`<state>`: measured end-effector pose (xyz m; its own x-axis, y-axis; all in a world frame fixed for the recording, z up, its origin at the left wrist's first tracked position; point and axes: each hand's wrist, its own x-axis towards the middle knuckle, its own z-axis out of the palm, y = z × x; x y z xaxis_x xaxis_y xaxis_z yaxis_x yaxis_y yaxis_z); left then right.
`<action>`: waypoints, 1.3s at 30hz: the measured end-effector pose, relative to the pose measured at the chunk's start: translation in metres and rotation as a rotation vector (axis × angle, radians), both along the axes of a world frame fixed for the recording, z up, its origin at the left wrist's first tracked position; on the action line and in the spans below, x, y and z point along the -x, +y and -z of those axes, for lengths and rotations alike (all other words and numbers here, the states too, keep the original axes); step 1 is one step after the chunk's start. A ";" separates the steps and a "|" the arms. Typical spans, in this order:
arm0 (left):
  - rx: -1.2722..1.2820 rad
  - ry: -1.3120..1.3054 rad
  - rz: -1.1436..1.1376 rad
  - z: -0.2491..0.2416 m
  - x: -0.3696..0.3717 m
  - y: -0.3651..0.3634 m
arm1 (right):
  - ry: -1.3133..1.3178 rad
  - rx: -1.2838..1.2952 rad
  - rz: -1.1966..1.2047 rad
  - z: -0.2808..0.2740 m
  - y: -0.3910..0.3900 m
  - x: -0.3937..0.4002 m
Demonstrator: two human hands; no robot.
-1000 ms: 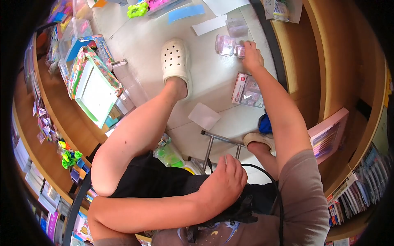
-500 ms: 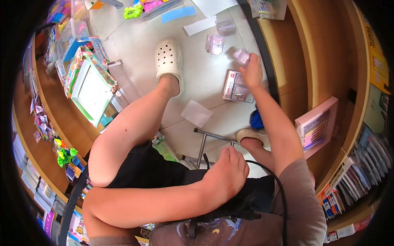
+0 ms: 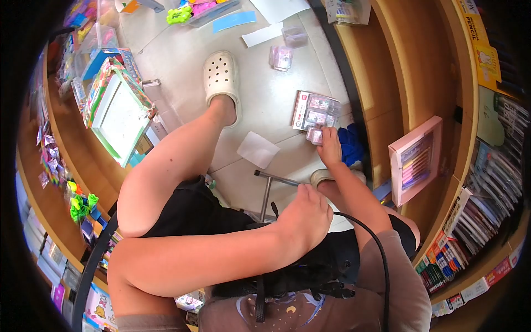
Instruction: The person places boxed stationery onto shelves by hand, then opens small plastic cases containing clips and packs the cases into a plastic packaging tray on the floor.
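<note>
My right hand (image 3: 330, 148) pinches a small clear plastic case (image 3: 314, 135) with pink-and-white pieces inside. The case is at the lower edge of a flat white-and-red box (image 3: 315, 110) on the floor, whose windows show similar pink-patterned pieces. Over my lap, my left hand (image 3: 305, 217) is curled with its fingers together. Its palm side is hidden, so I cannot tell whether it holds anything. A black cable (image 3: 362, 224) runs just right of it. Farther up the floor stand another pink-filled clear case (image 3: 281, 57) and a clear empty-looking case (image 3: 295, 37).
White paper (image 3: 258, 149), a white strip (image 3: 262, 35) and a blue strip (image 3: 234, 21) lie on the tiles. Wooden shelves (image 3: 381, 83) flank me, the right one holding a pink pen box (image 3: 416, 160). A metal-legged frame (image 3: 266, 196) stands between my legs, near blue cloth (image 3: 351, 145).
My right hand has brought the small case down and toward me, from above the box to its lower edge. The left hand stays nearly in place. The camera view has shifted slightly.
</note>
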<state>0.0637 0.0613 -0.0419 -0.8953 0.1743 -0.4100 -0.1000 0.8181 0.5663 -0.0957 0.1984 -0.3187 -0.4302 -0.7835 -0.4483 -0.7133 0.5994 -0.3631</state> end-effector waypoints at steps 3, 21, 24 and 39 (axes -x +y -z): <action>-0.001 -0.004 -0.013 0.001 0.002 -0.002 | 0.044 -0.002 0.020 0.010 -0.011 0.001; 0.021 0.014 -0.031 0.005 0.001 0.006 | -0.067 0.145 0.762 0.042 0.008 0.012; 0.017 0.001 -0.028 0.007 0.001 0.006 | 0.002 0.155 0.686 0.055 0.008 0.015; -0.033 -0.039 -0.021 0.003 0.003 0.000 | 0.271 0.194 0.498 0.030 -0.001 0.016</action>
